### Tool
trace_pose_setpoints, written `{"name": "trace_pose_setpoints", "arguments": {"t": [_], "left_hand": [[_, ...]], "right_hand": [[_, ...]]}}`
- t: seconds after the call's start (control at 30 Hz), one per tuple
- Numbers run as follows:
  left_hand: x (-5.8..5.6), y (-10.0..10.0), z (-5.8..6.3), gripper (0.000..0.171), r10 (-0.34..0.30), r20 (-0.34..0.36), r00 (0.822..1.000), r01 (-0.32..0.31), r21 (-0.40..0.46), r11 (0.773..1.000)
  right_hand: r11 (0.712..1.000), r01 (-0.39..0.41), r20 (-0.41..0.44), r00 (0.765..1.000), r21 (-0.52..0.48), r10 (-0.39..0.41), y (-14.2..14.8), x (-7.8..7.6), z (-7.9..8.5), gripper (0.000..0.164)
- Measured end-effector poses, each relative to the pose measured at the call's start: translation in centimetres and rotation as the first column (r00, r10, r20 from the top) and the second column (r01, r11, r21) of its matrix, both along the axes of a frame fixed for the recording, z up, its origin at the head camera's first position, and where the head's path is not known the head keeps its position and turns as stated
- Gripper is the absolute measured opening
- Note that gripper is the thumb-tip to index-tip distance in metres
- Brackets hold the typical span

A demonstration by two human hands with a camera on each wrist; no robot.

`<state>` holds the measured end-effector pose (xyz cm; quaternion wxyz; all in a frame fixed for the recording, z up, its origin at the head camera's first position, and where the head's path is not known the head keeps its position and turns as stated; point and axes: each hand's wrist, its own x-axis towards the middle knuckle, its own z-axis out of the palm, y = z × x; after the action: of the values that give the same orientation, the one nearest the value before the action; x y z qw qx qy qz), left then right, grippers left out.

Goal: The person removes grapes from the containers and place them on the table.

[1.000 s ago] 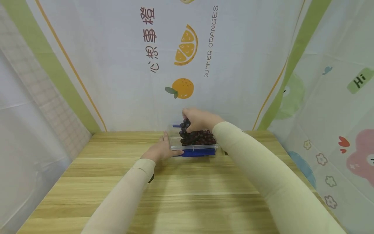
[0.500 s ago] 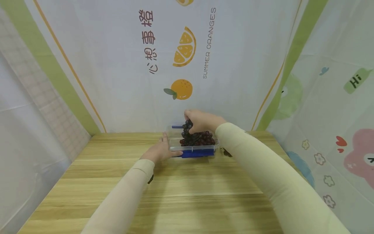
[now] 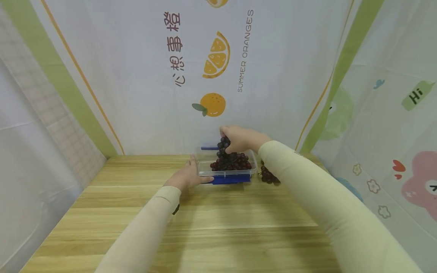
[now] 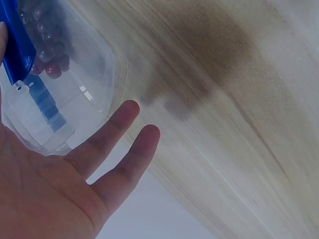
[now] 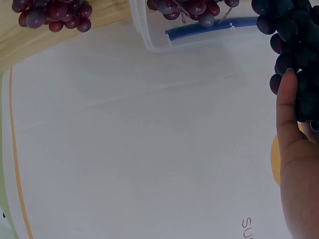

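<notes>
Nearest, the left hand (image 3: 184,177) lies against the corner of a clear box (image 3: 204,173), its grip apart, the thumb on the blue front latch (image 3: 233,179) and the fingers straight by the left side. Red grapes (image 3: 241,162) sit in the box. Over them the right hand (image 3: 240,138) has its grip clamped on a bunch of dark grapes (image 3: 223,146); whether the lower end touches the red fruit I cannot tell. A second red bunch (image 3: 269,176) lies outside, right of the box, partly hidden by the right sleeve (image 3: 317,201).

The hold looks high on the dark bunch, so a few grapes could pull loose and the rest drop. A stem snagging on the rim might drag the box, especially if the left hand eased off.

The bench (image 3: 218,231) has pale wood grain; beyond hangs a white cloth (image 3: 150,113) printed with oranges, with more cloth at both sides.
</notes>
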<state>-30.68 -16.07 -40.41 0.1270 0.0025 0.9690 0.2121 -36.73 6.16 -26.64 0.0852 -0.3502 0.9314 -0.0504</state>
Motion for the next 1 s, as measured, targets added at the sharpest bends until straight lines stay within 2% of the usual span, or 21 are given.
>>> {"name": "trace_pose_setpoints", "arguments": {"t": [0.73, 1.0], "left_hand": [[0.2, 0.1, 0.2, 0.136, -0.006, -0.013, 1.0, 0.006, 0.011, 1.0], [0.2, 0.0, 0.1, 0.137, -0.014, -0.02, 1.0, 0.014, 0.007, 1.0]], "right_hand": [[0.997, 0.01, -0.075, 0.997, 0.075, -0.005, 1.5, 0.7, 2.1, 0.056], [0.995, 0.01, -0.098, 0.995, 0.097, -0.001, 2.5, 1.5, 2.7, 0.052]]}}
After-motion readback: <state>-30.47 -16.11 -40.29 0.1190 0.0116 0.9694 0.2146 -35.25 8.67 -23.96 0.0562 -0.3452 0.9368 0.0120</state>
